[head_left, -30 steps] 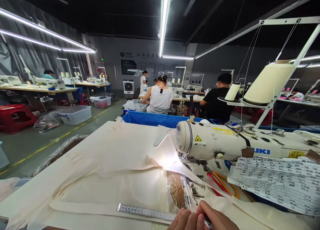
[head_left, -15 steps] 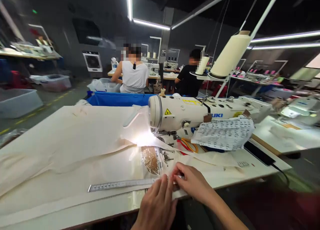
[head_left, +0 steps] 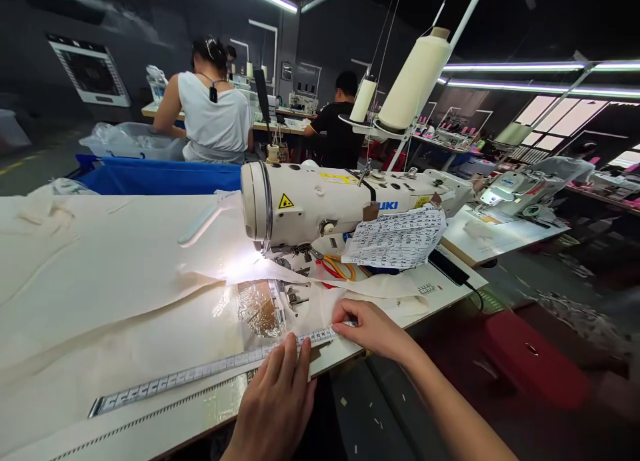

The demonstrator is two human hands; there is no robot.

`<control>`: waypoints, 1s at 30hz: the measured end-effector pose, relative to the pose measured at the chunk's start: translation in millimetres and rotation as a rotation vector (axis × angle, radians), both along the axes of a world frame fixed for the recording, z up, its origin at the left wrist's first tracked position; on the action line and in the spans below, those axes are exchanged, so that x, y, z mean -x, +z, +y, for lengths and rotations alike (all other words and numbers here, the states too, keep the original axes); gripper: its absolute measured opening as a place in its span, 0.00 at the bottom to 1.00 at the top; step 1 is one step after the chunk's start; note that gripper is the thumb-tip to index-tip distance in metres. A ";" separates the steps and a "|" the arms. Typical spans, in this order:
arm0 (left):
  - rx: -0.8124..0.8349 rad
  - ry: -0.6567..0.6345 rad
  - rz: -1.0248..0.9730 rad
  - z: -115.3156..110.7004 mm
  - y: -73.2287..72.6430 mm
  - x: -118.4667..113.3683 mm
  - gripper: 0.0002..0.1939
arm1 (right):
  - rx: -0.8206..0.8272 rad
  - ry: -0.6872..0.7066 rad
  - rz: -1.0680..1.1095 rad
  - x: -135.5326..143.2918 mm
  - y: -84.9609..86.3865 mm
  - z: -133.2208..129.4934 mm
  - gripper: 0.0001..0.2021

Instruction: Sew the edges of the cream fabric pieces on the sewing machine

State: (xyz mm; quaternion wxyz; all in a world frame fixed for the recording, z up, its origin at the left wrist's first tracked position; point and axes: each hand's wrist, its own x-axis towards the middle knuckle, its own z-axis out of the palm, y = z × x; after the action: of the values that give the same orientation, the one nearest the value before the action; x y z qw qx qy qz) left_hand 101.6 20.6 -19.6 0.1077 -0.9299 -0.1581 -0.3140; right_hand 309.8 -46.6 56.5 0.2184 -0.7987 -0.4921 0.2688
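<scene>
A white tape measure (head_left: 190,374) with black markings lies slantwise along the near side of the sewing table. My left hand (head_left: 277,394) rests on it with fingers stretched out, the fingertips pressing near its right part. To the right, my right hand (head_left: 373,327) pinches the tape measure between thumb and forefinger. Cream fabric (head_left: 125,334) spreads over the table beneath the tape, and a strip of it passes under the lit needle area of the white sewing machine (head_left: 305,204). Whether my left fingers also press on fabric, I cannot tell.
Orange-and-red-handled tools (head_left: 340,267) lie beneath the machine arm. A handwritten paper (head_left: 397,237) hangs from it. A black phone-like device (head_left: 449,266) with a cable sits right. Thread cones (head_left: 415,81) stand behind. Two people work beyond a blue cloth bin (head_left: 165,176). A red stool (head_left: 535,361) stands right.
The view has swung right and closer. My right hand has moved apart from my left, with a stretch of tape measure now showing between them. My left hand stays on the tape.
</scene>
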 end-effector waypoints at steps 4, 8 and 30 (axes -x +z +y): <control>-0.003 0.003 0.008 -0.2 2.3 -0.2 0.19 | -0.006 -0.003 -0.014 -0.3 -1.9 -1.6 0.03; -0.006 0.003 0.014 0.1 3.2 0.1 0.19 | -0.010 -0.003 -0.044 3.0 -1.6 -1.5 0.03; -0.141 -0.030 -0.030 12.2 -14.2 -2.9 0.27 | -0.067 -0.003 -0.156 11.2 -1.9 -5.6 0.04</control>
State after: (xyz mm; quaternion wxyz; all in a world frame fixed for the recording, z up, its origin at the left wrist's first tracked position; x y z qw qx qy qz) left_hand 104.5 32.8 -33.8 0.1657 -0.9175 -0.1233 -0.3400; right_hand 298.7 -52.2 54.7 0.2066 -0.8102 -0.5150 0.1888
